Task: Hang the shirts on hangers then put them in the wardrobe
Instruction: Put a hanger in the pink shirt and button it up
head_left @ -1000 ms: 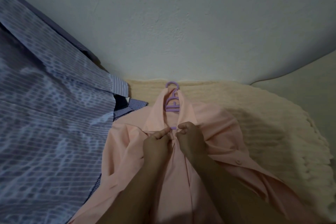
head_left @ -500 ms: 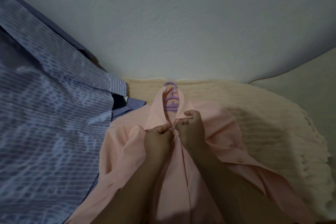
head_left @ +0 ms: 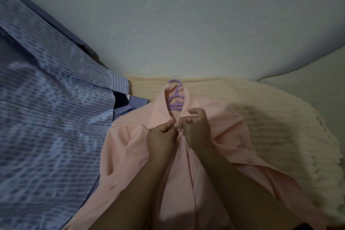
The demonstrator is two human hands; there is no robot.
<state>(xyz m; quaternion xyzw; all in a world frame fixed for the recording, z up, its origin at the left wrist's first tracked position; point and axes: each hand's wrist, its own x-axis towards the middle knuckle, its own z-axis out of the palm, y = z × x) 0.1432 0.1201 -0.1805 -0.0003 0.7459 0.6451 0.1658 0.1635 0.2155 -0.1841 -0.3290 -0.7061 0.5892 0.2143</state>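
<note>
Both hands meet at the shirt's point(head_left: 168, 183) top placket, just below the collar. The left hand point(head_left: 161, 139) pinches the left edge of the fabric, thumb against curled fingers; the right hand point(head_left: 196, 129) grips the right edge, fingers bent round it. The peach shirt lies spread under and around both hands on a cream blanket point(head_left: 270, 127). Just beyond the fingertips, the purple hanger point(head_left: 175, 101) pokes out of the open collar. Off to the left hand's side lies a striped blue shirt point(head_left: 46, 136).

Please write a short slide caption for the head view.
Both hands, left hand and right hand, pinch the peach shirt front below its collar, over a purple hanger.
</note>
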